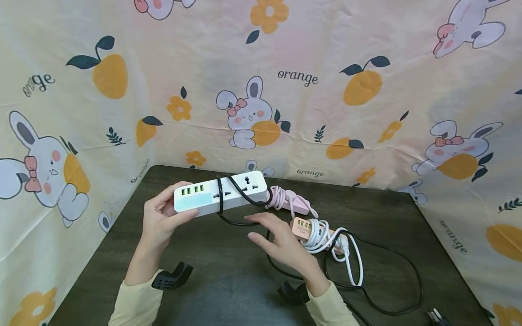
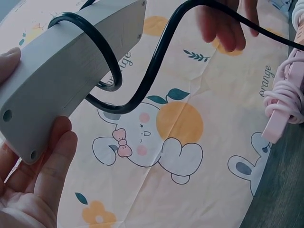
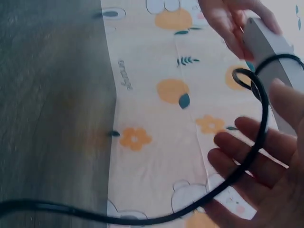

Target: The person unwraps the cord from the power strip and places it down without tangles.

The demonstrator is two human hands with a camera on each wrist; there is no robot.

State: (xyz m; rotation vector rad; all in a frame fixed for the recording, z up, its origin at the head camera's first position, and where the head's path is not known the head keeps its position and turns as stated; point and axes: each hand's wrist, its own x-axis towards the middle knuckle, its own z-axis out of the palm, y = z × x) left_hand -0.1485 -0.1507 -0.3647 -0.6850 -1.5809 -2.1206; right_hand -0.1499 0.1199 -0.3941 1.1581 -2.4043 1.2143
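A white power strip [image 1: 232, 197] with sockets and several USB ports is held up by its left end in my left hand [image 1: 163, 213], the thumb along its near side. Its black cord [image 2: 164, 52] loops around the strip's middle. In the left wrist view the grey-white underside faces the camera. My right hand [image 1: 281, 244] is beside the cord to the right of the strip, fingers spread and loosely bent. In the right wrist view the cord runs across in front of its fingers [image 3: 251, 156], which do not curl round it.
Behind the right hand lie a pink power strip [image 1: 299, 206] with its cord wound up and a peach power strip [image 1: 301, 228] wrapped in white cord [image 1: 318, 240]. The black cord trails right across the dark table [image 1: 220, 276] toward a plug [image 1: 438, 319] at the front edge.
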